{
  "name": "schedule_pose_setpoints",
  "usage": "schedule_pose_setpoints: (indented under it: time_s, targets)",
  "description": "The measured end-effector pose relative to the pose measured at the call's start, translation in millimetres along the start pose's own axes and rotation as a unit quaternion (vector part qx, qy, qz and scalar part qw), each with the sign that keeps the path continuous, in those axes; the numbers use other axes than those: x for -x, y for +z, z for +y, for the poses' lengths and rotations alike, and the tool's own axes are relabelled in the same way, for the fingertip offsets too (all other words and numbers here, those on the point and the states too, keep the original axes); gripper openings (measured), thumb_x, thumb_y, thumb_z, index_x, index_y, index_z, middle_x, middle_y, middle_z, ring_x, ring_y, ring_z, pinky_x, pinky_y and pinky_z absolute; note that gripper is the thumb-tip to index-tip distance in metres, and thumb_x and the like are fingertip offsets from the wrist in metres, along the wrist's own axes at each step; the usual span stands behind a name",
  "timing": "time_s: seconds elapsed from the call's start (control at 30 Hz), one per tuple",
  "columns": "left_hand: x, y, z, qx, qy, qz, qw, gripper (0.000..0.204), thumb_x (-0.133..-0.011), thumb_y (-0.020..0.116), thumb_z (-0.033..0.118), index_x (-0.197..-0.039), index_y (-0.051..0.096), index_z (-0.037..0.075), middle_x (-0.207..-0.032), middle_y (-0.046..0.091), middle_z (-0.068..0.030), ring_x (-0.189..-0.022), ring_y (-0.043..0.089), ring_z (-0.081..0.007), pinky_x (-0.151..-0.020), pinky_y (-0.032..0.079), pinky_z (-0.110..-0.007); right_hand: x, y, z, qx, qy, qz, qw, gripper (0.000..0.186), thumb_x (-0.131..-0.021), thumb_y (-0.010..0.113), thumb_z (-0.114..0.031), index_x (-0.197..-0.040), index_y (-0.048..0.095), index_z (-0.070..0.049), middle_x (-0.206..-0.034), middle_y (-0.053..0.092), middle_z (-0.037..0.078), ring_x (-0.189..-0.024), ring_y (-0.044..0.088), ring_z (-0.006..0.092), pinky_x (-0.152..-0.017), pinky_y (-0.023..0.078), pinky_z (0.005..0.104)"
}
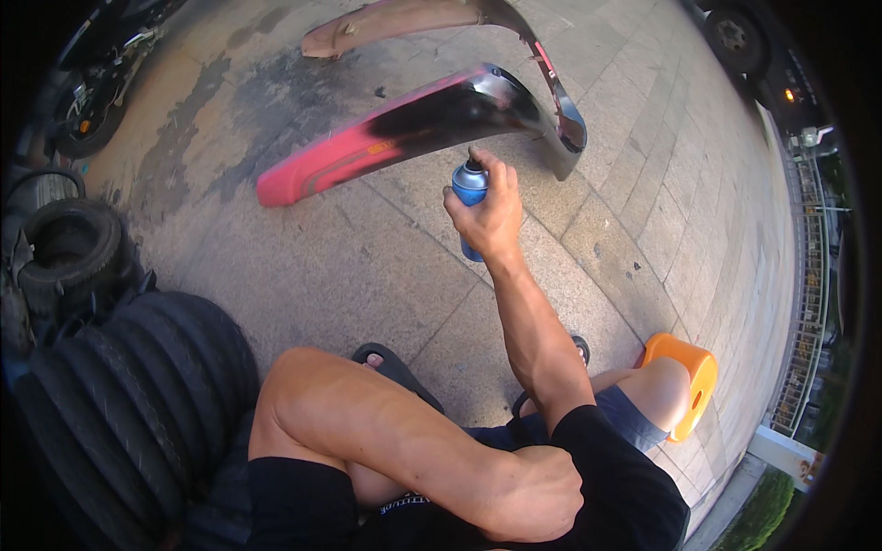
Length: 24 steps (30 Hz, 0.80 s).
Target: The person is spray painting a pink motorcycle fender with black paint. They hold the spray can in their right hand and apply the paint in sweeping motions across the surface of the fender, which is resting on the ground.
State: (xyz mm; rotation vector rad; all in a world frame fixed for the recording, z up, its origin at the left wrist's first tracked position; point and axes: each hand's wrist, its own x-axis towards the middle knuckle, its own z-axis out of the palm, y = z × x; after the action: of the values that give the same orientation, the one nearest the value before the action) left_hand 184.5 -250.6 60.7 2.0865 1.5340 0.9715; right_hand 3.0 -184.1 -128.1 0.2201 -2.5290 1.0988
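My right hand (496, 211) reaches forward, wrapped round a blue spray can (469, 186) that stands nearly upright, with a fingertip on its top. Just beyond the can, a long curved plastic vehicle panel (404, 129) rests on the paving. Its near arm is pink at the left end and black, partly glossy, toward the right. The far arm (404, 20) shows a dull brownish-pink inner side; both arms seem to meet at the right. My left hand (535, 496) is closed in a fist against my right upper arm. Its fingers are tucked out of sight.
Black tyres (138, 395) are stacked at my left, with another tyre (73, 243) behind them. An orange plastic stool (684, 386) stands at my right. A motorcycle (92, 101) is at the far left, and a dark vehicle (753, 55) at the far right. Dark stains mark the paving (303, 266).
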Motion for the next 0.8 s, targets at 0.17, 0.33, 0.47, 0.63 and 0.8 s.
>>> schedule_pose_setpoints:
  time_s: [0.17, 0.33, 0.47, 0.63, 0.8]
  targets:
    - [-10, 1, -4, 0.014, 0.004, -0.049, 0.999, 0.012, -0.072, 0.072, 0.016, -0.077, 0.077, 0.007, -0.078, 0.076, -0.0097, -0.076, 0.075, -0.0263, -0.059, 0.056, -0.039, -2, 0, 2, -0.021, -0.030, 0.031, 0.999, 0.064, -0.072, 0.083, -0.013, -0.132, 0.060, -0.015, -0.115, 0.063, 0.016, -0.105, 0.067, 0.0372, -0.090, 0.056, 0.0452]
    - [-3, 3, -2, 0.004, 0.001, 0.018, 1.000, 0.011, -0.073, 0.069, 0.016, -0.071, 0.077, 0.009, -0.071, 0.074, -0.0110, -0.066, 0.073, -0.0272, -0.050, 0.052, -0.042, -18, -13, 2, -0.005, -0.008, 0.051, 0.999, 0.065, -0.073, 0.082, -0.012, -0.134, 0.059, -0.014, -0.117, 0.063, 0.015, -0.107, 0.066, 0.0362, -0.093, 0.056, 0.0445]
    - [4, 4, 0, -0.004, 0.003, 0.037, 0.999, 0.013, -0.072, 0.068, 0.019, -0.065, 0.073, 0.009, -0.064, 0.070, -0.0083, -0.062, 0.067, -0.0261, -0.063, 0.047, -0.038, -30, -20, -2, -0.014, -0.010, 0.067, 0.998, 0.064, -0.073, 0.082, -0.013, -0.133, 0.059, -0.014, -0.119, 0.062, 0.015, -0.109, 0.066, 0.0351, -0.095, 0.055, 0.0446]
    - [5, 2, -1, -0.003, 0.003, 0.025, 1.000, 0.012, -0.070, 0.069, 0.019, -0.065, 0.073, 0.008, -0.064, 0.070, -0.0084, -0.063, 0.068, -0.0266, -0.063, 0.048, -0.038, -42, -29, -8, -0.015, -0.021, 0.053, 0.998, 0.064, -0.073, 0.082, -0.013, -0.133, 0.059, -0.015, -0.119, 0.063, 0.014, -0.109, 0.066, 0.0348, -0.094, 0.055, 0.0441]
    - [7, -3, -8, 0.007, 0.011, 0.011, 1.000, 0.012, -0.071, 0.069, 0.018, -0.065, 0.073, 0.008, -0.066, 0.071, -0.0089, -0.064, 0.069, -0.0272, -0.063, 0.048, -0.039, -48, -34, -14, 0.004, -0.066, 0.041, 0.997, 0.062, -0.072, 0.081, -0.012, -0.131, 0.061, -0.016, -0.119, 0.063, 0.015, -0.108, 0.066, 0.0357, -0.091, 0.056, 0.0450]
